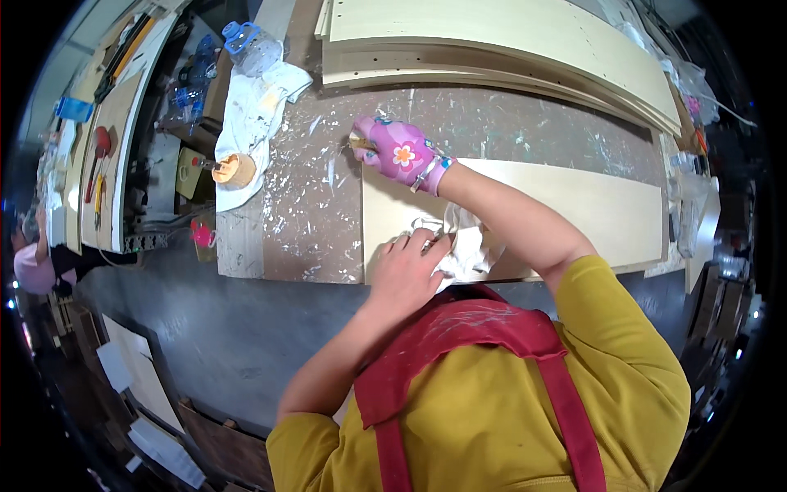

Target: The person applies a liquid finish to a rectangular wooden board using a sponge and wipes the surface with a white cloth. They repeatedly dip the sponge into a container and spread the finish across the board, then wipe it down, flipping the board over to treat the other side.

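Observation:
A pale, flat board (574, 201) lies along the bench's near edge. My bare left hand (406, 266) rests on its left end, fingers spread. Against that hand's thumb side is a crumpled white cloth (469, 246); the palm's underside is hidden. My right hand (399, 153), in a pink flowered glove, is closed just past the board's far left corner. A small tan piece (361, 143) shows at its fingers, too little to name.
Stacked pale boards (492, 33) fill the bench's far side. To the left, a tub of orange-tan paste (235, 170) sits on a stained white cloth (246, 115), near a blue-capped plastic bottle (252, 51). A side table (111, 164) holds tools. Another person (37, 266) is at far left.

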### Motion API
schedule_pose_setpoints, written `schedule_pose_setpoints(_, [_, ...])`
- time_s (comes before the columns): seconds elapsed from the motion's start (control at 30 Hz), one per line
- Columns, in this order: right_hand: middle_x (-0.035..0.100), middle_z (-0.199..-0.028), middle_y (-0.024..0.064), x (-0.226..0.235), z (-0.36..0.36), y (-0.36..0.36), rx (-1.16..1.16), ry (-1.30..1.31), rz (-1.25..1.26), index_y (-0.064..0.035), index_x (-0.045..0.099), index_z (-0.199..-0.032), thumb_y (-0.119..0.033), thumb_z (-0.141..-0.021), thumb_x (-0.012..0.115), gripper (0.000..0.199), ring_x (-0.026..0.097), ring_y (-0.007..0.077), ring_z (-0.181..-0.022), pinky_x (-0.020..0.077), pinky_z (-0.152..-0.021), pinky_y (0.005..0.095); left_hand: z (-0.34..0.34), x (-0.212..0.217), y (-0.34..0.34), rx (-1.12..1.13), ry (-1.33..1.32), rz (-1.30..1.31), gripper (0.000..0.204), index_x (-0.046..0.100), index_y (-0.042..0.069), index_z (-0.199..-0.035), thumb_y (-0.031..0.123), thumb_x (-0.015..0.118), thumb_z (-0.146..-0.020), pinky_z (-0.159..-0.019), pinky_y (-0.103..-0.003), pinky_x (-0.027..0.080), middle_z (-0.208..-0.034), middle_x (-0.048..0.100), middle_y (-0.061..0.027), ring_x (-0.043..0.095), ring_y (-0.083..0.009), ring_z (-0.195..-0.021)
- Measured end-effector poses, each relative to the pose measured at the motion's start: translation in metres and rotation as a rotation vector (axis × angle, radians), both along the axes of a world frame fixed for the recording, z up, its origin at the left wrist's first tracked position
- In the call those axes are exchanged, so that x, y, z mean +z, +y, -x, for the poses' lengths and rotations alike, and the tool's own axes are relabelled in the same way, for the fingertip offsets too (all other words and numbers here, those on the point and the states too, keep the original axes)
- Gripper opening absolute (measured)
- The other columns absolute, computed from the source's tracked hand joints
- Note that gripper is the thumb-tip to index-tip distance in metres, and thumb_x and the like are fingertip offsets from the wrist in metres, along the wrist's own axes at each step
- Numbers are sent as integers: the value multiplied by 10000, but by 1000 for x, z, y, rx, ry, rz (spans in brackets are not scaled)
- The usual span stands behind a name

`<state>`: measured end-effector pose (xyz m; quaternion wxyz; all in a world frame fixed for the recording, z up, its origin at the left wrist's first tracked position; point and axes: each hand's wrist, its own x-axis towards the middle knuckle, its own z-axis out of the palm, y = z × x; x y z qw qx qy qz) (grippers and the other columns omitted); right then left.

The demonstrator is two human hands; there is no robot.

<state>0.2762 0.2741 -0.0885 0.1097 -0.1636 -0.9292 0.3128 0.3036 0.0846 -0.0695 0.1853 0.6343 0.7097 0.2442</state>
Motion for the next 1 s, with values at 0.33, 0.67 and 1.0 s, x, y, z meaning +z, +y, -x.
schedule_pose_setpoints(0.33, [649, -922, 191, 7, -24, -7, -238, -84, -79, -90, 508, -1105, -231, -839, 601, 315, 638, 398, -803, 509, -673, 466, 2, -10, 5, -30, 9, 20, 416, 612, 129, -1106, 159, 681, -697, -785, -402, 454, -1029, 534, -76, 564, -275, -933])
schedule_pose_setpoints(0.67, [647, -908, 195, 27, -169, 59, -643, -285, -105, -73, 584, -986, -184, -819, 617, 204, 637, 386, -838, 514, -711, 447, 3, -15, 12, -78, 18, 2, 383, 626, 119, -1086, 186, 670, -712, -754, -400, 472, -1030, 553, -86, 581, -291, -910])
schedule_pose_setpoints(1.0, [647, -894, 182, 15, -212, 76, -692, -113, -113, -53, 577, -965, -162, -839, 565, 166, 640, 377, -835, 509, -727, 461, -24, 5, 77, -208, 188, 141, 270, 602, 59, -989, 191, 652, -759, -688, -420, 490, -939, 555, -131, 596, -327, -826])
